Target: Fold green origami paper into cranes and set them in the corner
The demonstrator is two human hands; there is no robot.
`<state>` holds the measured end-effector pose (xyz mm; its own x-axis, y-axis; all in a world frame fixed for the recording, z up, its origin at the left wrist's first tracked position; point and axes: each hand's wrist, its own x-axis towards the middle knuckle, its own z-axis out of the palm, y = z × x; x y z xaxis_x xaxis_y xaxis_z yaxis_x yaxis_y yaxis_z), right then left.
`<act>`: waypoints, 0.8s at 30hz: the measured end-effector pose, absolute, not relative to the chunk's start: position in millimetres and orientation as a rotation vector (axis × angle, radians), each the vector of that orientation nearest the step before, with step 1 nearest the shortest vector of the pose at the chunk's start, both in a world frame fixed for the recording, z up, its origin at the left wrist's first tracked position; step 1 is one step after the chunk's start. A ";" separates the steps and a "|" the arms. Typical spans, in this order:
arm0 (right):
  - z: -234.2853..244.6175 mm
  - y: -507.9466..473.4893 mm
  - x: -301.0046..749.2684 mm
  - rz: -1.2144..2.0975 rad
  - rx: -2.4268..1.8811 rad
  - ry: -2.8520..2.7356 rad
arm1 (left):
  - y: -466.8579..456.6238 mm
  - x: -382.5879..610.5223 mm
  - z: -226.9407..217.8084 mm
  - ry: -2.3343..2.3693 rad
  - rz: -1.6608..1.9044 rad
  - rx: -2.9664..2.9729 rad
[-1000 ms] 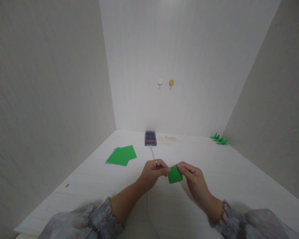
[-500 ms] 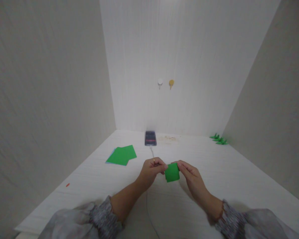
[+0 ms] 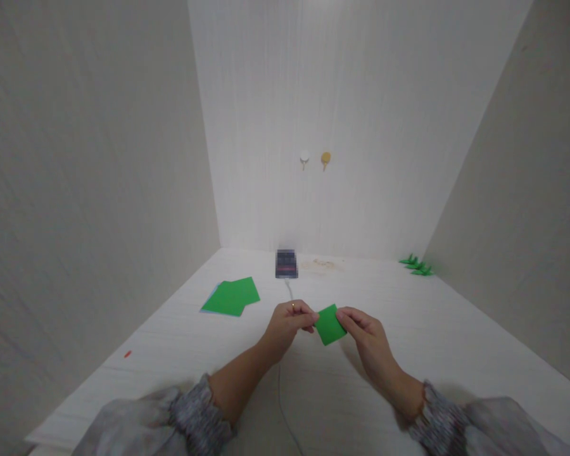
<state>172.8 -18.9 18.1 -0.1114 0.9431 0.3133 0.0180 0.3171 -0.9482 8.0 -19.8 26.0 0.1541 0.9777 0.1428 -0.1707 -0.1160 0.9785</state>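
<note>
A small green folded paper square (image 3: 331, 325) is held above the white table, turned so one corner points down toward me. My left hand (image 3: 285, 327) pinches its left corner between thumb and fingers; a ring shows on one finger. On the other side, my right hand (image 3: 367, 334) grips the upper right edge, thumb in front. The fingers behind the paper are partly hidden. Left of my hands lie flat green paper sheets (image 3: 232, 297), overlapping at angles, with a bluish edge showing beneath.
Several folded green paper pieces (image 3: 417, 265) sit at the back right corner. A dark device with a blurred screen (image 3: 285, 263) stands by the back wall, its white cable (image 3: 282, 405) running under my left arm. A small red piece (image 3: 128, 354) lies far left. Two hooks (image 3: 325, 158) hang on the wall.
The green paper square has been rotated between my fingers, from nearly level to tilted with a corner down. Both hands stay in almost the same place.
</note>
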 end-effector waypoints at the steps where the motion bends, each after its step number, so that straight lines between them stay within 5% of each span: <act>1: 17.9 -18.7 173.4 1.035 -0.930 -1.463 | -18.8 7.8 24.7 0.898 1.214 1.263; 24: 17.2 -16.8 166.0 0.791 -1.019 -1.952 | -13.5 11.0 14.6 0.903 1.140 1.268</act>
<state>166.0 -16.8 17.2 -0.3738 0.8589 0.3500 0.3730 0.4847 -0.7911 11.0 -13.5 14.6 0.2328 0.9687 0.0863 -0.1381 -0.0549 0.9889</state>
